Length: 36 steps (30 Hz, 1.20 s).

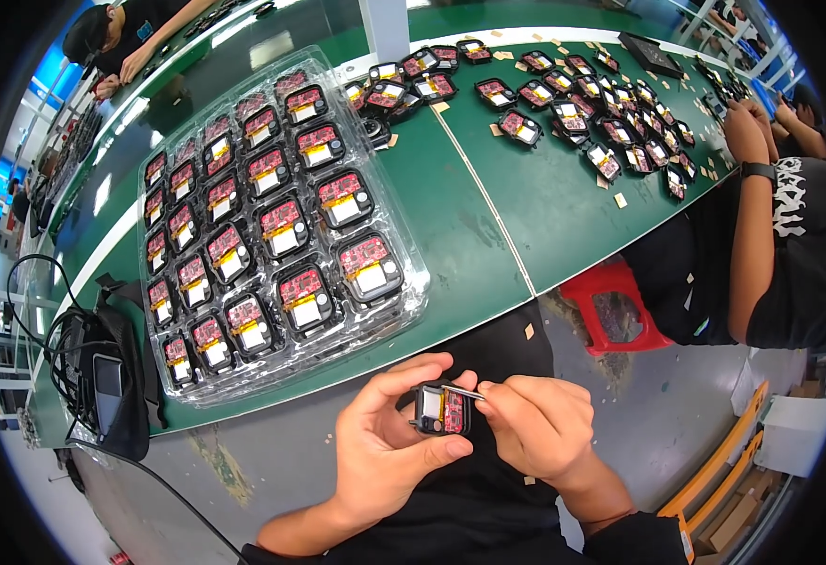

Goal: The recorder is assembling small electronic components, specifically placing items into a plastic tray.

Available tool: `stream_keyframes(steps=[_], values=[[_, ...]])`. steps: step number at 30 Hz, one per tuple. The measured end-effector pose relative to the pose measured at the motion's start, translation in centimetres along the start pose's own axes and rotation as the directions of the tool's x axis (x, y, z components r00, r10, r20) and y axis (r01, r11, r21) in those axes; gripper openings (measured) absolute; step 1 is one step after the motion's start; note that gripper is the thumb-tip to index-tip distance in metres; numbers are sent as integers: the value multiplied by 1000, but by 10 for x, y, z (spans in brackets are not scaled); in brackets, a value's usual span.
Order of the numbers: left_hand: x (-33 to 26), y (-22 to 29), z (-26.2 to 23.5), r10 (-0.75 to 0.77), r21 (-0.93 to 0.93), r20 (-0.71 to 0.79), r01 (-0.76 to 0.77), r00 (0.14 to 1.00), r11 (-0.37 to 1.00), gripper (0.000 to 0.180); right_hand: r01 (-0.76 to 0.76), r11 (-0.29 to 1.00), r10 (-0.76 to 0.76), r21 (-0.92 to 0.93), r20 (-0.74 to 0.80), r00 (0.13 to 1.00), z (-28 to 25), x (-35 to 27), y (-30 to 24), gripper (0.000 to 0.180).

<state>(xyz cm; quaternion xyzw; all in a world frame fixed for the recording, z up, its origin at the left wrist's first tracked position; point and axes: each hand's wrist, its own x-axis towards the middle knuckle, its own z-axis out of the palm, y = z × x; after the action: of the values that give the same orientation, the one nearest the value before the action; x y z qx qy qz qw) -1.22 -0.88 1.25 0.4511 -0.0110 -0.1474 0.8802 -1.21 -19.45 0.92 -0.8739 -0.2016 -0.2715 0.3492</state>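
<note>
My left hand [372,457] grips a small black open-backed watch case [453,414] by its edges, between thumb and fingers. Inside the case show a red circuit board, a white block and a yellow strip. My right hand [545,428] pinches a thin metal tool, apparently tweezers [466,393], whose tip reaches the case's upper edge. Both hands are in front of the green table [488,212], above my dark-clothed lap. Beyond them, a clear plastic tray [415,299] carries several rows of similar open watch cases [371,266].
More watch cases [604,162] lie loosely piled on the table's right part, among small tan pieces [620,201]. A black bag with cables [102,386] sits at the left edge. One person [785,254] works at the right beside a red stool [611,315]; another person [130,42] is at the far left.
</note>
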Motion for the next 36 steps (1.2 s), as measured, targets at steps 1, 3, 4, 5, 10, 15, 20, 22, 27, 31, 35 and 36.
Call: stream_keyframes(steps=[1, 3, 4, 5, 10, 15, 20, 22, 27, 31, 35, 36], values=[[0, -1, 1, 25, -2, -12, -25, 1000, 1000, 63, 22, 999, -21, -48, 23, 1000, -1, 0, -1, 19], [-1, 0, 1, 27, 10, -25, -27, 999, 1000, 65, 46, 994, -42, -95, 45, 998, -3, 2, -2, 21], [-1, 0, 1, 29, 21, -36, -29, 999, 999, 66, 28, 999, -24, -47, 72, 997, -5, 4, -2, 23], [-3, -1, -1, 34, 22, -35, -33, 999, 999, 66, 10, 1000, -10, 2, 98, 995, -6, 6, -2, 24], [-9, 23, -18, 226, 86, 160, -241, 961, 967, 73, -112, 972, 113, 207, 7, 994, -14, 37, 19, 24], [-10, 79, -17, 359, 362, 46, -350, 932, 864, 67, -243, 963, 233, -113, -95, 968, 4, 90, 60, 30], [36, 136, -52, 565, 756, 51, -401, 824, 517, 43, -364, 817, 353, -447, -111, 929, 24, 115, 102, 49], [62, 167, -71, 606, 898, -13, -257, 796, 357, 38, -355, 810, 360, -467, -82, 929, 30, 114, 98, 40], [140, 225, -131, 688, 966, 50, -210, 724, 150, 22, -375, 827, 374, -420, -89, 923, 28, 111, 94, 24], [178, 241, -162, 625, 967, -37, -130, 779, 218, 19, -384, 833, 383, -397, -86, 920, 27, 110, 97, 24], [195, 238, -187, 620, 988, 5, -102, 784, 120, 23, -383, 838, 382, -389, -84, 920, 27, 110, 97, 24], [197, 238, -194, 649, 990, 95, -139, 755, 17, 24, -379, 844, 375, -381, -88, 923, 28, 110, 97, 24]])
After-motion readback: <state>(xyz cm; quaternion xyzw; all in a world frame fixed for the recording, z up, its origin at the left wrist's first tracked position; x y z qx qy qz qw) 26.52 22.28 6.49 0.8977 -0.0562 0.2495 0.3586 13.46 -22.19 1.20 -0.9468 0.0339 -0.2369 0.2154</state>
